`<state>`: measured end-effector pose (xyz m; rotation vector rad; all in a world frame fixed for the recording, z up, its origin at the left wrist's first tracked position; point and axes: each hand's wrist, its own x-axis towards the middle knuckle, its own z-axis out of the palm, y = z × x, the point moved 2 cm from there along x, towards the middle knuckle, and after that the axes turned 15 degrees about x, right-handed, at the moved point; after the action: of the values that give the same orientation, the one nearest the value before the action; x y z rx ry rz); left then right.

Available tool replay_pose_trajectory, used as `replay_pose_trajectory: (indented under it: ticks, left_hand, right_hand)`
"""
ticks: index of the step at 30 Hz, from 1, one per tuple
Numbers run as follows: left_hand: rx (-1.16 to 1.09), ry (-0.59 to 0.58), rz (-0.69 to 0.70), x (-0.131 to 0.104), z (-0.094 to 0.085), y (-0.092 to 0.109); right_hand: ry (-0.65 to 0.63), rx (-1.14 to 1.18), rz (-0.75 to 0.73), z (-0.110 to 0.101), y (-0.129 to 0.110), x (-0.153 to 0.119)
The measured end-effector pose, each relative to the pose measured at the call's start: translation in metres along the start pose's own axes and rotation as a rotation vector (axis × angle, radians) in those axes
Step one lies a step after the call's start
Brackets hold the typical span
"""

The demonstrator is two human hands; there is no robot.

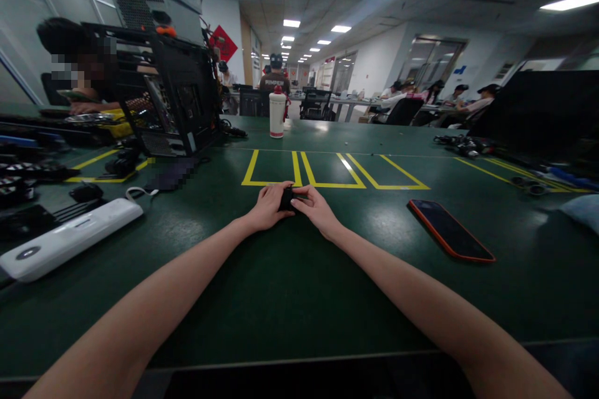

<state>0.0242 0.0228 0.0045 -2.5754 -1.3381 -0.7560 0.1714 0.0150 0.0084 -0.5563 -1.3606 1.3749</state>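
Note:
A small black object (287,199) is between my two hands on the green table (281,299), just in front of the yellow taped boxes (272,184). My left hand (269,207) closes round its left side, fingers over the top and thumb low. From the right, my right hand (317,209) pinches at its edge with thumb and forefinger. Most of the object is covered by the fingers, so its exact kind cannot be made out.
A phone with an orange edge (452,230) lies at the right. At the left are a white power strip (72,240) and an open black computer case (180,96). A white bottle (277,115) stands behind the taped boxes. A person (77,68) sits far left.

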Motion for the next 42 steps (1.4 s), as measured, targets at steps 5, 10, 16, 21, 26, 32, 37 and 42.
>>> replay_pose_trajectory:
  ticks: [5, 10, 16, 21, 26, 32, 37, 42]
  left_hand:
    - [-0.001, 0.004, 0.002, 0.0002, 0.0007, -0.0003]
    - [-0.006, -0.001, -0.002, 0.0002, 0.0001, 0.0004]
    - [-0.017, -0.006, 0.002, -0.0005, -0.0025, 0.0016]
    - [-0.019, -0.009, -0.010, -0.0003, -0.0023, 0.0014]
    - [-0.016, -0.006, -0.014, 0.0000, -0.0001, 0.0009]
    - [-0.010, -0.001, 0.002, -0.0002, -0.0005, 0.0011]
    - [-0.015, 0.002, -0.002, -0.0001, -0.0005, 0.0008]
    - [-0.018, -0.002, -0.011, -0.0004, 0.0003, 0.0004]
  right_hand:
    - [0.015, -0.059, -0.024, -0.0012, -0.0024, 0.0000]
    - [0.041, -0.080, 0.066, -0.0036, 0.0005, 0.0015]
    - [0.009, 0.005, 0.038, 0.0000, -0.0027, -0.0021]
    - [0.030, -0.059, 0.007, 0.0000, -0.0049, -0.0024]
    - [0.032, -0.079, 0.002, -0.0034, -0.0014, 0.0018]
    - [0.040, -0.012, 0.055, -0.0008, -0.0015, 0.0003]
    - [0.014, -0.027, 0.016, 0.0005, -0.0037, -0.0027]
    - [0.018, -0.089, -0.004, -0.0016, -0.0038, -0.0009]
